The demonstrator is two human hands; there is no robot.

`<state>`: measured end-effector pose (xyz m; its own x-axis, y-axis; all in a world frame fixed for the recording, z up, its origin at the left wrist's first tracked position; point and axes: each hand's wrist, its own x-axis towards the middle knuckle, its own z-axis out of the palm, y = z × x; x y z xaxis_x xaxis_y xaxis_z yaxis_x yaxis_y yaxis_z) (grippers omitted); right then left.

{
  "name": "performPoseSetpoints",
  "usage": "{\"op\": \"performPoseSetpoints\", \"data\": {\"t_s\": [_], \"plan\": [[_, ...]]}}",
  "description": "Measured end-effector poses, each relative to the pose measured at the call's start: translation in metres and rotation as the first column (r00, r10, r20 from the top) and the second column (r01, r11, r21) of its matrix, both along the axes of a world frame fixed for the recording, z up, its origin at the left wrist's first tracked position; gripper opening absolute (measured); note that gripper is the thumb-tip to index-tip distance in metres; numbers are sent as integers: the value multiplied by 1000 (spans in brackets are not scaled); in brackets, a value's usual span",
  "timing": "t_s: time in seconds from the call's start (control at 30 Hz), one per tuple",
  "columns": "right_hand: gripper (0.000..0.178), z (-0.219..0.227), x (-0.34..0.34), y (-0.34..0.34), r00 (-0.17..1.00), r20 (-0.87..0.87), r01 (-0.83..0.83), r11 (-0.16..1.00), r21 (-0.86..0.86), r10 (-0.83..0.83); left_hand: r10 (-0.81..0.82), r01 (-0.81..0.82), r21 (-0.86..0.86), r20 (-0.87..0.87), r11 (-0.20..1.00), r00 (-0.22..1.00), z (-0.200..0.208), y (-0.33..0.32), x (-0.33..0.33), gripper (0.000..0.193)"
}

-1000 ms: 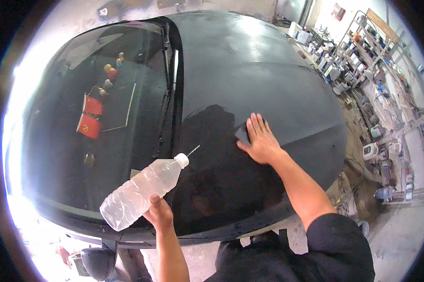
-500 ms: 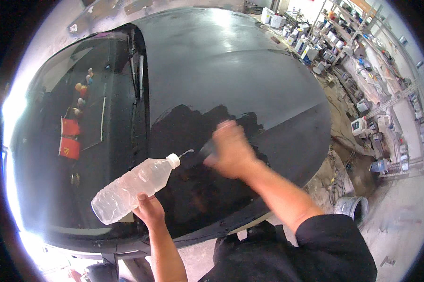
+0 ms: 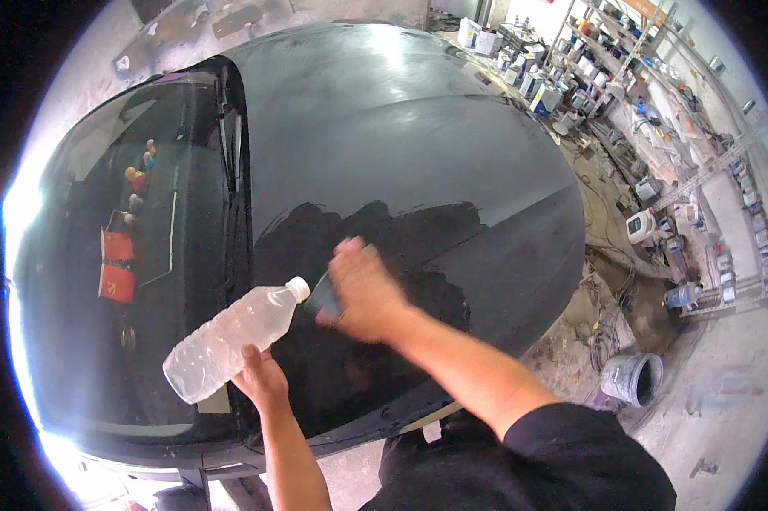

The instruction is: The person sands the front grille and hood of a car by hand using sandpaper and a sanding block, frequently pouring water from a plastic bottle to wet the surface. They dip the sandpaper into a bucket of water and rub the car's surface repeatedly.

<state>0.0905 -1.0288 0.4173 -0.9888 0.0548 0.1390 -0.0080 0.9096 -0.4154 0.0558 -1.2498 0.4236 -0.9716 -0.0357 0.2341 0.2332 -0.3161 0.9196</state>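
My left hand (image 3: 263, 375) grips a clear ribbed plastic bottle (image 3: 230, 345) of cloudy liquid. The bottle lies tilted over the car's windshield base, its white cap pointing up to the right. Close to that cap, my right hand (image 3: 362, 289), slightly blurred, presses a dark grey flat pad (image 3: 322, 300) on the black car hood (image 3: 418, 162). The pad's exact kind cannot be made out, since the fingers cover much of it. Around the right hand spreads a glossy dark wet patch (image 3: 435, 230); the hood beyond looks dull grey.
Left of the hood is the windshield (image 3: 77, 341), with small figurines and red flags (image 3: 117, 264) behind the glass. Shelves (image 3: 609, 51) with cans and containers line the right wall. A grey bucket (image 3: 627, 381) stands on the floor at the right, near cables (image 3: 604, 341).
My right hand has moved left with the pad, nearer the bottle cap. The thin stream at the cap no longer shows. The wet patch looks wider, and the bottle has barely shifted.
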Motion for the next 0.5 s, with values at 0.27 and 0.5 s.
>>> {"op": "performPoseSetpoints", "data": {"t_s": [0.27, 0.5], "plan": [[89, -27, 44, 184, 873, 70, 464, 865, 188, -483, -72, 76, 40, -96, 996, 993, -2, 29, -48, 82], [98, -6, -16, 7, 990, 94, -119, 987, 107, 109, -33, 38, 32, -133, 999, 991, -30, 22, -95, 80]]}}
